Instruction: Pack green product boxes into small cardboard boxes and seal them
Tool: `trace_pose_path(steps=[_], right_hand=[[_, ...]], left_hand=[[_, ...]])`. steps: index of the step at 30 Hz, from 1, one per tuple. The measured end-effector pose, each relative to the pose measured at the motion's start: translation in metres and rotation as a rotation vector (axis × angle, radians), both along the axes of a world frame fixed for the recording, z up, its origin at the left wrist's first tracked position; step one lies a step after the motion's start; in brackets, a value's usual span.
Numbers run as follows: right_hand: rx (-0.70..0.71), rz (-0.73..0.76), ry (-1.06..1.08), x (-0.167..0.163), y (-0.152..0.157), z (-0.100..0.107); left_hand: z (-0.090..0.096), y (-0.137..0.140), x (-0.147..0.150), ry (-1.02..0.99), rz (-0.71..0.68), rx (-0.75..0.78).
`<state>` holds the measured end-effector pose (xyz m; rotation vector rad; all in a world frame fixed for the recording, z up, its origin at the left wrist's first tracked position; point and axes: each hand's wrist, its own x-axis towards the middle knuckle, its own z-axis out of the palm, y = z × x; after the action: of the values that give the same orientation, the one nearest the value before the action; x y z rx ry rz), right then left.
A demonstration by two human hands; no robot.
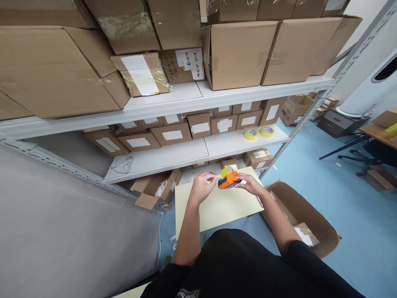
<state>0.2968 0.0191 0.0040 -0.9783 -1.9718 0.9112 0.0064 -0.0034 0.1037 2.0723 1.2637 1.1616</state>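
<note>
My right hand is closed around an orange tape dispenser, held over a pale yellow board. A yellow roll of packing tape shows at the dispenser's far side. Just left of the dispenser's front, my left hand has its fingers pinched together. A thin strip, seemingly the loose end of the tape, lies between those fingertips and the dispenser. My fingers hide most of its length.
Metal shelving full of cardboard boxes stands before me. Two yellow tape rolls and a clear tangled strip lie on its middle shelf. An open carton is at left; a large box stands right of the board.
</note>
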Motion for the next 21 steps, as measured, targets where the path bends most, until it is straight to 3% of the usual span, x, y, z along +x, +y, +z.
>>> trace_pose_path(steps=[10,17,21], right_hand=[[-0.037,-0.049,0.02,-0.012,-0.012,-0.001],[-0.071,-0.082,0.016,-0.011,-0.012,-0.002],[-0.025,-0.147,0.038,-0.023,-0.01,-0.009]], left_hand=[[-0.006,-0.004,-0.009,-0.005,0.033,0.016],[-0.009,0.005,-0.031,-0.075,0.062,-0.012],[-0.013,0.007,-0.037,-0.083,0.104,0.044]])
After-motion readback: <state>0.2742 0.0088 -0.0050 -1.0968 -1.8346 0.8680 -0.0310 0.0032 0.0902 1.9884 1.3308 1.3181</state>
